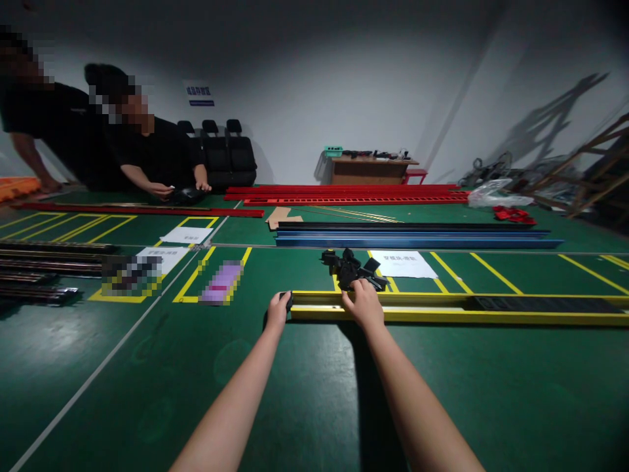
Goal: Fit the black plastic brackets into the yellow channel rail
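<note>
On the near part of a green table [304,406], gripping a black piece [289,301] in the left hand [278,311], at the left end of a yellow rail [442,318]. At three o'clock from there, over the same rail, the right hand [365,305], fingers curled down by the near edge of a pile of black parts [346,265]; impossible to make out whether gripping any part. Reading from between the hands, twelve being straight ahead: yellow rail running off toward three, a black strip [540,304] inside its channel; pile close at twelve, just behind the rail. At one, beside the pile, a printed paper sheet [403,264] lying flat. At ten, a blurred purple object [223,280]. Toward nine, well apart, dark strips [44,265]. Farther out, twelve to two, a blue rail [417,241], then red rails [344,191]. At eleven, across the table, a person in a black shirt [154,154], both hands near a dark object [187,195]; behind, black seats [228,160].
</note>
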`<state>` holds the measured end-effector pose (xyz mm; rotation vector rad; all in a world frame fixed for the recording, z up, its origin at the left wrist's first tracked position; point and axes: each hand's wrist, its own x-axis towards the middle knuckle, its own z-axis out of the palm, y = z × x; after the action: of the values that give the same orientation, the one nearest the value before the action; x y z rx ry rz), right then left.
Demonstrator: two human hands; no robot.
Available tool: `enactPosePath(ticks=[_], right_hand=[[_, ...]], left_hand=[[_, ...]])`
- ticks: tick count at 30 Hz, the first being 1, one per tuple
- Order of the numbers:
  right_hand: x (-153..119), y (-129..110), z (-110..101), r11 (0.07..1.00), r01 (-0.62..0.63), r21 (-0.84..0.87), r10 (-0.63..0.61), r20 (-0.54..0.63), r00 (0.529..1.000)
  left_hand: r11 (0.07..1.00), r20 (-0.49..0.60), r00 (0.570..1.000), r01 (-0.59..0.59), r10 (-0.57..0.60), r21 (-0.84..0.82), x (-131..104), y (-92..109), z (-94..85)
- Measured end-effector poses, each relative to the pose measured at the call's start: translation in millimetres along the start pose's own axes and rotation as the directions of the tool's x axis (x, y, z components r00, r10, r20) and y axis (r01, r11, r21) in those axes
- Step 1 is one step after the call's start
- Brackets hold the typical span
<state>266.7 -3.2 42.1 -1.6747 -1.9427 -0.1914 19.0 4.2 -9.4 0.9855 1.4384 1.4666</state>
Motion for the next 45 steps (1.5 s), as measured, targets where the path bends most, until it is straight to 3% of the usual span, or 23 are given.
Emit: enactPosePath(ticks=[23, 31, 39, 45], right_hand=[[-0.4, 0.2, 7.3, 0.996, -0.093, 0.008, 0.093, -0.113, 0.989], [-5.2, 0.2, 11.2, 0.988, -0.148, 0.030, 0.150, -0.046, 0.988], [-1.8, 0.8, 7.2, 0.995, -0.062, 0.081, 0.074, -0.148, 0.986], [0.3, 2.6, 8.4, 0.989, -0.133, 0.071, 0.144, -0.174, 0.974]], left_hand=[[0.999, 0.101, 0.995, -0.005, 0.000, 0.048, 4.3, -0.9, -7.1], [0.998, 0.126, 0.992, -0.016, 0.008, 0.059, 3.9, 0.6, -9.3], [0.995, 0.123, 0.992, -0.040, 0.028, 0.093, 5.4, -1.8, -10.2], [0.991, 0.101, 0.994, -0.058, 0.046, 0.120, 6.1, -4.3, -8.9]])
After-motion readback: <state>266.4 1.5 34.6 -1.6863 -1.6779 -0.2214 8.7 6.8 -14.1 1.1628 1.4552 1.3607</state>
